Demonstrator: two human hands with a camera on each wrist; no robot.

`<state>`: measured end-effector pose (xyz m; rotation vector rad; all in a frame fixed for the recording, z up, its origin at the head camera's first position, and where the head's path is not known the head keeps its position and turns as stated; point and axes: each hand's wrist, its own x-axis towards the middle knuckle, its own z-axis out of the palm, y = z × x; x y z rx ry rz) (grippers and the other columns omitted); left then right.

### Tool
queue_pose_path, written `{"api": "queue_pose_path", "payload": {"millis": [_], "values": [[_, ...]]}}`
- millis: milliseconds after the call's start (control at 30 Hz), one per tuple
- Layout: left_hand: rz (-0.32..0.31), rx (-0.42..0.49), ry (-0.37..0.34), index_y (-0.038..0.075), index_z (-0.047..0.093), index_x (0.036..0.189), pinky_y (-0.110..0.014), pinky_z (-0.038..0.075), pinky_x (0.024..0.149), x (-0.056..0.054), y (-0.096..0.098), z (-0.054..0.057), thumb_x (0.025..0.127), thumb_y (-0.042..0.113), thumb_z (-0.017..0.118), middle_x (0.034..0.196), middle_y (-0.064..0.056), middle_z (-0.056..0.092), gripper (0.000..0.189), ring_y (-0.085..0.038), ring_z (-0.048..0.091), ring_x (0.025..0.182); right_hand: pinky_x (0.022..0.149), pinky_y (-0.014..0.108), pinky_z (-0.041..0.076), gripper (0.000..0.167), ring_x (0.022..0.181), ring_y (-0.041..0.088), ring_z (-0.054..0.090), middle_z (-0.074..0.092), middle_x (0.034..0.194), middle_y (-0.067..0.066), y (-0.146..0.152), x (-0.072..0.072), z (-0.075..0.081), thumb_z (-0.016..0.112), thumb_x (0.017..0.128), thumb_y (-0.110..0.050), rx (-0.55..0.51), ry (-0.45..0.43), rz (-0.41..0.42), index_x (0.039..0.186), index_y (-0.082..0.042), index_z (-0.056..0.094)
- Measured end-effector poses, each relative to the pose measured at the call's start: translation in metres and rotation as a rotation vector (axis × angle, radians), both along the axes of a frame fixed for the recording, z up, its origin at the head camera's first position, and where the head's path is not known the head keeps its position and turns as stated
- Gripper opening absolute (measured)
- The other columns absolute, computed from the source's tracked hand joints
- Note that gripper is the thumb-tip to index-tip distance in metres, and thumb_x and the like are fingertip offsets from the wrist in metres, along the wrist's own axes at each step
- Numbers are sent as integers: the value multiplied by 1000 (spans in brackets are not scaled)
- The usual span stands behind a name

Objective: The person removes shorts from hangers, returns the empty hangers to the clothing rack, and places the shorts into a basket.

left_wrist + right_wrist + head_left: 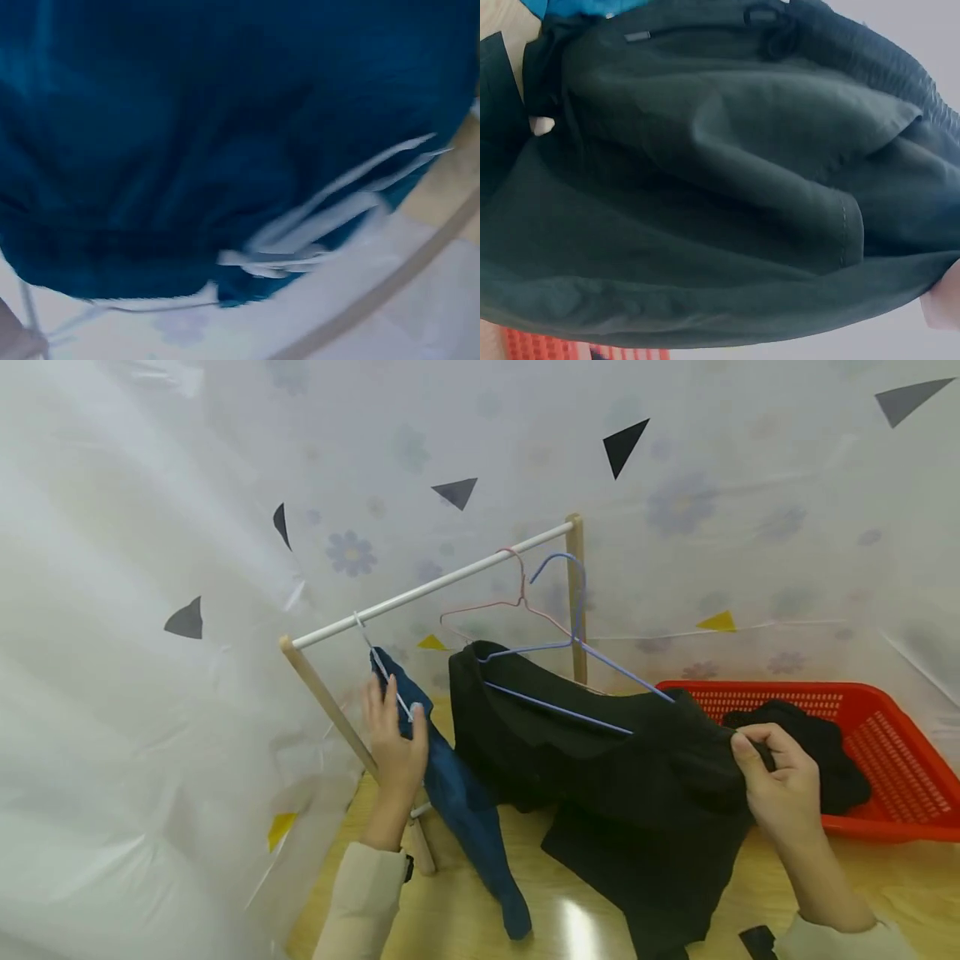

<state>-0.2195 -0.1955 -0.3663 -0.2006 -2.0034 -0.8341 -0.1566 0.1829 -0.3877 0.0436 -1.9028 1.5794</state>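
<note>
With my right grip [783, 789] I pinch the waist of the black pants [600, 764], in front of the rack [442, 582], their lower end cut off. The blue hanger [574, 641] is partly hidden inside them. My left grip [400, 745], fingers extended, is at the rack's left end by the blue pants [457, 785]; whether it touches them, I cannot tell.

Left hand [397, 747] upright, right hand [785, 785] pinching
Left fingers [390, 706] extend upward, slightly apart; the right thumb [748, 756] presses toward curled fingers, and both forearms [827, 877] reach up from below
</note>
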Motion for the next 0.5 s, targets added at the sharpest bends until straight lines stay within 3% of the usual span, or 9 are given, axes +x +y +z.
{"api": "queue_pose_path", "payload": {"millis": [100, 200, 267, 333, 500], "values": [[-134, -163, -88, -8, 44, 132, -57, 29, 107, 0, 11, 11, 88, 6, 61, 142, -29, 36, 50, -45, 29, 134, 73, 9, 41, 23, 80, 0, 51, 59, 81, -16, 20, 6, -3, 52, 89, 6, -79, 53, 116, 82, -13, 62], [-230, -265, -186, -8, 42, 135, -54, 31, 106, -2, 17, 19, 88, 11, 62, 142, -28, 37, 54, -42, 32, 133, 66, 9, 46, 23, 79, 2, 56, 62, 87, -7, 41, 10, -4, 46, 90, 9, -225, 154, 327, 87, -6, 62], [-289, -283, -235, -7, 40, 136, -52, 31, 107, -3, 20, 22, 88, 12, 62, 142, -27, 37, 56, -40, 33, 134, 64, 11, 50, 22, 79, 4, 61, 63, 90, -1, 53, 11, -3, 42, 91, 12, -315, 210, 472, 91, 0, 61], [-344, -275, -276, -6, 39, 137, -50, 32, 108, -3, 22, 22, 88, 12, 62, 141, -25, 40, 56, -38, 36, 133, 65, 13, 52, 24, 79, 5, 63, 63, 92, 2, 65, 12, -2, 40, 91, 14, -329, 230, 548, 94, 2, 60], [-503, -254, -352, -3, 46, 133, -45, 42, 101, 4, 35, 25, 88, 10, 61, 132, -22, 52, 49, -33, 50, 122, 65, 15, 53, 26, 81, 8, 65, 62, 94, 5, 90, 12, -1, 36, 92, 14, -305, 243, 638, 98, 5, 59]]}}
